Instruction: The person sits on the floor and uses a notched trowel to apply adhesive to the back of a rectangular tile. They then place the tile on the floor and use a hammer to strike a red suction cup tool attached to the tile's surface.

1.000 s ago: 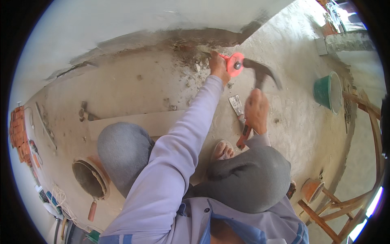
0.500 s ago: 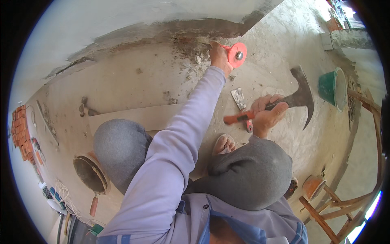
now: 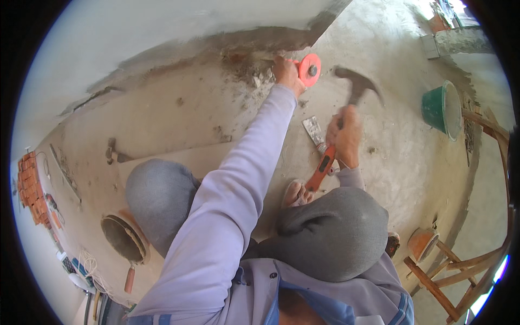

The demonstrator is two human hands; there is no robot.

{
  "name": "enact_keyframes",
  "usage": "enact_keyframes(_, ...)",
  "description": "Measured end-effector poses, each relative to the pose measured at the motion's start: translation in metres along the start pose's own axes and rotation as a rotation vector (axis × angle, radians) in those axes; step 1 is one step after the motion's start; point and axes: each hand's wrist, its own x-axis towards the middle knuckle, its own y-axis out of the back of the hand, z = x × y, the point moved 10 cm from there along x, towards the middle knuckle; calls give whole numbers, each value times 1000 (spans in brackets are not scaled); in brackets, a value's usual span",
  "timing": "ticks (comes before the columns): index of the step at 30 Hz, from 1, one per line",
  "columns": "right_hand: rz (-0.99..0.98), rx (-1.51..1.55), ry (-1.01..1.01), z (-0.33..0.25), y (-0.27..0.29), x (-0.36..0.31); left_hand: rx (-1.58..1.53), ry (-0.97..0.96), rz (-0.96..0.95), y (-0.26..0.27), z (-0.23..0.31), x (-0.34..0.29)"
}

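My left hand (image 3: 289, 77) is wrapped round a chisel with a round red hand guard (image 3: 306, 70). Its metal striking end faces back toward me, and the tip points at the broken base of the wall (image 3: 238, 58), where the tip itself is hard to make out. In my right hand (image 3: 348, 136) is a claw hammer (image 3: 358, 86) with an orange-red handle, gripped mid-handle. The head is raised to the right of the guard, apart from it, and slightly blurred. Beneath the right hand a scraper (image 3: 313, 130) lies on the floor.
Rubble (image 3: 254, 81) lies along the wall foot. A smaller hammer (image 3: 114, 153) rests at left, above a mortar-crusted bucket (image 3: 123, 237) and stacked orange bricks (image 3: 31, 181). At right stand a green bucket (image 3: 434, 111), an orange bucket (image 3: 421, 244) and a wooden frame (image 3: 433, 284).
The right hand has swung the hammer up and left, bringing its head closer to the chisel's guard. My left hand keeps its grip on the chisel; the view has shifted slightly.
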Motion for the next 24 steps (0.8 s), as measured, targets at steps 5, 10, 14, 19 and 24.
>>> enact_keyframes(5, 97, -292, 151, -2, 6, 4, 89, 13, 29, 0, -8, -5)
enact_keyframes(10, 68, -62, 24, -21, 9, -9, 100, -52, 52, 6, -2, -5)
enact_keyframes(14, 28, -327, 89, 17, 22, 21, 135, 3, 64, -3, -9, -24)
enact_keyframes(19, 174, 328, 38, -3, 15, -2, 75, -95, 31, -4, -1, 4)
enact_keyframes(24, 18, -95, -132, 18, 0, 16, 7, -5, 75, -6, -13, 6)
